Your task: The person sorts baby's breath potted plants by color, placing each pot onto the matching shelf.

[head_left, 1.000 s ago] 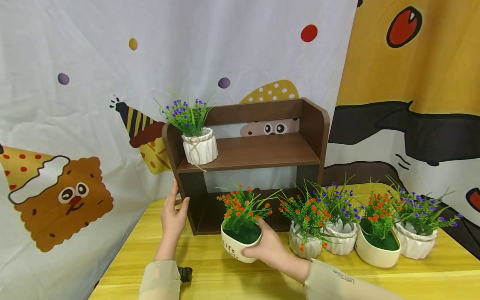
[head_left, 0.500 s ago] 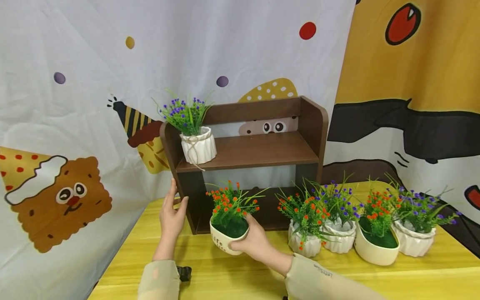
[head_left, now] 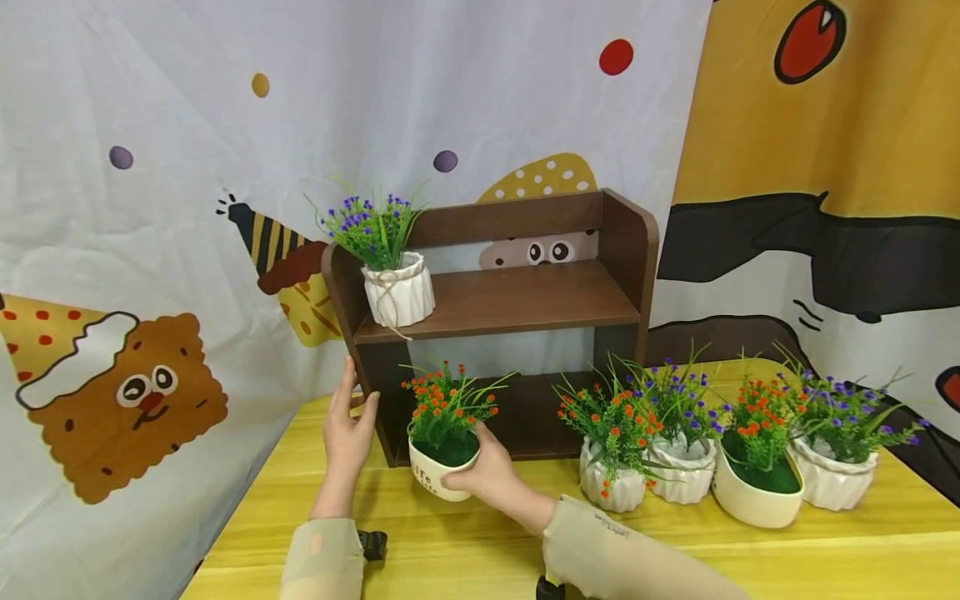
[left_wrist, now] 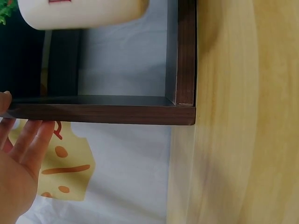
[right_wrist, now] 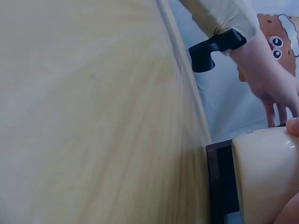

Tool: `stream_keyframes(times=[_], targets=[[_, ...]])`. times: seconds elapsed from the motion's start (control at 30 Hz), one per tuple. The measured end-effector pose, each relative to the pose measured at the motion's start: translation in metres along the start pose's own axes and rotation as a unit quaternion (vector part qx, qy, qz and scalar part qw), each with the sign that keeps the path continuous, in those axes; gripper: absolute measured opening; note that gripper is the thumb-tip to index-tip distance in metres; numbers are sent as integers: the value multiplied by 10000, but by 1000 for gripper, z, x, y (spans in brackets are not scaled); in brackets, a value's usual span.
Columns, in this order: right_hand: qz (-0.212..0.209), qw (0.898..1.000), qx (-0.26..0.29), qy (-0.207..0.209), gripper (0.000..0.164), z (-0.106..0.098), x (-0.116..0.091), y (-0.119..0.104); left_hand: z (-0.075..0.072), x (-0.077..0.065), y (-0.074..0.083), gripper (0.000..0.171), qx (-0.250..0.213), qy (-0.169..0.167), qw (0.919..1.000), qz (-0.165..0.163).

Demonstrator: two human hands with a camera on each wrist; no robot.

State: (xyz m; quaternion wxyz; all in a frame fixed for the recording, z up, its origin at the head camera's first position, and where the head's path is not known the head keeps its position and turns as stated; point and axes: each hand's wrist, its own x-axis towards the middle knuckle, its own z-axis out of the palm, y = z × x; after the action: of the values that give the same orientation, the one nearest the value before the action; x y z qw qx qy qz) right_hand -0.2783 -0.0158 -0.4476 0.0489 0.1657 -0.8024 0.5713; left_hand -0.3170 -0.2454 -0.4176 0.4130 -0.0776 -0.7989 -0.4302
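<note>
My right hand grips a cream oval flowerpot with "Life" lettering and orange flowers, thumb on its front wall. The pot is in front of the lower compartment of a brown two-tier shelf, near its left side. In the left wrist view the held pot shows at the top. My left hand holds the shelf's left side panel, thumb on the inner side and straight fingers outside. A white ribbed pot with purple flowers and a twine bow stands on the upper tier's left end.
On the yellow wood-grain table, right of the shelf, stand a white pot with orange flowers, a white pot with purple flowers, a cream oval pot and another white pot. A printed curtain hangs behind.
My right hand has carried the cream pot leftward and slightly up, toward the shelf's lower left compartment. The left hand stays at the side panel.
</note>
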Motion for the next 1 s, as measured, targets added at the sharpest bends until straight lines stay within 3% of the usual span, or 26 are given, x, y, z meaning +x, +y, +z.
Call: stream_keyframes(times=[0.33,0.63,1.0], targets=[[-136,9999,53,39,82,9,17,10,1,2,1,70,-60,91,9999,121],[-170,9998,-95,29,80,17,28,21,0,0,2,71,-85,73,9999,87],[-349,9990,108,-255,83,19,47,30,1,0,2,70,-27,94,9999,82]])
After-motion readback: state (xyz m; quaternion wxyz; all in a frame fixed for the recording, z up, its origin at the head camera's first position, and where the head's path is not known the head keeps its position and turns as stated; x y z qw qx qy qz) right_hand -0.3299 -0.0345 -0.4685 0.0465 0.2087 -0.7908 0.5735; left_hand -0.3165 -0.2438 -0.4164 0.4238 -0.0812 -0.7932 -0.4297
